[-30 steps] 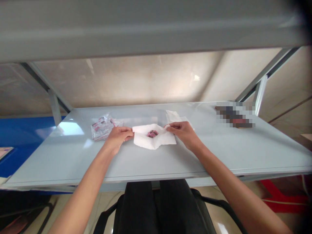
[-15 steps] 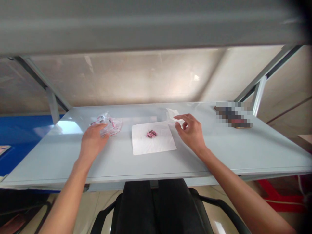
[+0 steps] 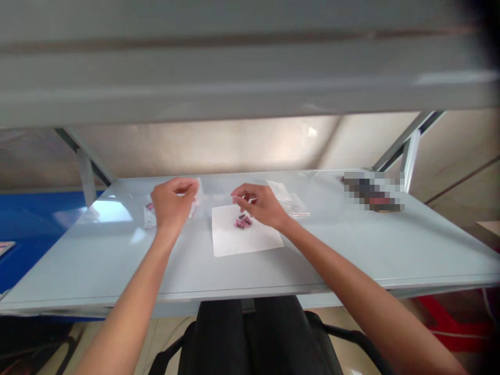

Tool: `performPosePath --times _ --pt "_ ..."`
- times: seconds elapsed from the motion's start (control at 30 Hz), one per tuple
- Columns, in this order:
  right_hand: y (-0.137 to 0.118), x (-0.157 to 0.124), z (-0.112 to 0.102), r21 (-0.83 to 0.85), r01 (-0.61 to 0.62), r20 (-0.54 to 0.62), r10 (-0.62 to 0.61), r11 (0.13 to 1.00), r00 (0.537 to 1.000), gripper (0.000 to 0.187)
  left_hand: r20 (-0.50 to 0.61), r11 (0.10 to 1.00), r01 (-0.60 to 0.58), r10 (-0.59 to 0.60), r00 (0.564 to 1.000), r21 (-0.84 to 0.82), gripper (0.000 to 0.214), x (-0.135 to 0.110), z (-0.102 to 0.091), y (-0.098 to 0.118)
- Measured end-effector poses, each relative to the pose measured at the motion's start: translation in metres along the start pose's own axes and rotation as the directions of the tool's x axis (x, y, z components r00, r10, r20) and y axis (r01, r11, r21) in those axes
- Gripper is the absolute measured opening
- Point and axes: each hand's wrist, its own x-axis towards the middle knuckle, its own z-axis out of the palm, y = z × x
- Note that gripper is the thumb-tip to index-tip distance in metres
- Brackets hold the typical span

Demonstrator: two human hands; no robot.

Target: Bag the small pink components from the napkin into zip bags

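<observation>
My left hand (image 3: 174,200) is curled shut over a clear plastic bag with pink printing (image 3: 150,216), and most of the bag is hidden under it. My right hand (image 3: 260,204) hangs just above a small pile of pink and dark capsules (image 3: 242,222), its fingertips pinched together and not touching them. The capsules lie on a flat white paper sheet (image 3: 246,239). A second clear plastic bag (image 3: 291,200) lies just right of the sheet, beyond my right hand.
The pale grey-blue table (image 3: 344,245) carries a pixelated, blurred object (image 3: 373,191) at the far right. A grey metal shelf (image 3: 234,73) spans overhead. A blue surface (image 3: 31,245) lies left. My dark-clothed legs and a black chair (image 3: 250,333) are below the front edge.
My left hand has moved onto the left plastic bag and closed over it. My right hand has moved left, from beside the sheet to above the capsules. The sheet stays flat.
</observation>
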Motion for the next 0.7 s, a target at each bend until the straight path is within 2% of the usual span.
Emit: performPosePath --times 0.07,0.13,0.23,0.33,0.47,0.57,0.7 --pt "-0.001 0.015 0.007 -0.003 0.020 0.001 -0.020 1.000 1.000 0.017 0.122 0.985 0.055 -0.035 0.992 -0.162 0.024 0.006 0.031 0.008" --pt "0.002 0.025 0.010 -0.080 -0.002 -0.051 -0.002 0.997 0.999 0.017 0.230 0.958 0.132 -0.072 0.970 -0.255 0.022 0.008 0.056 0.010" --pt "0.011 0.030 0.010 -0.174 -0.042 -0.094 0.025 0.984 0.995 0.017 0.381 0.917 0.187 -0.043 0.924 -0.352 0.025 0.006 0.074 0.008" --pt "0.023 0.024 0.008 -0.160 -0.071 -0.056 0.063 0.985 0.996 0.018 0.400 0.912 0.158 0.007 0.916 -0.379 0.028 0.000 0.076 0.003" --pt "0.033 0.016 0.005 -0.057 -0.104 -0.010 0.104 0.993 0.995 0.021 0.404 0.961 0.013 0.104 0.909 -0.276 0.026 -0.010 0.073 -0.002" --pt "0.033 0.015 0.000 -0.029 -0.037 -0.002 0.037 0.999 0.999 0.022 0.423 0.972 -0.049 0.145 0.895 -0.229 0.024 -0.015 0.072 -0.004" --pt "0.025 0.013 -0.005 -0.140 0.052 0.025 -0.049 0.989 0.998 0.021 0.527 0.966 0.000 0.140 0.838 -0.257 0.028 -0.013 0.070 -0.006"
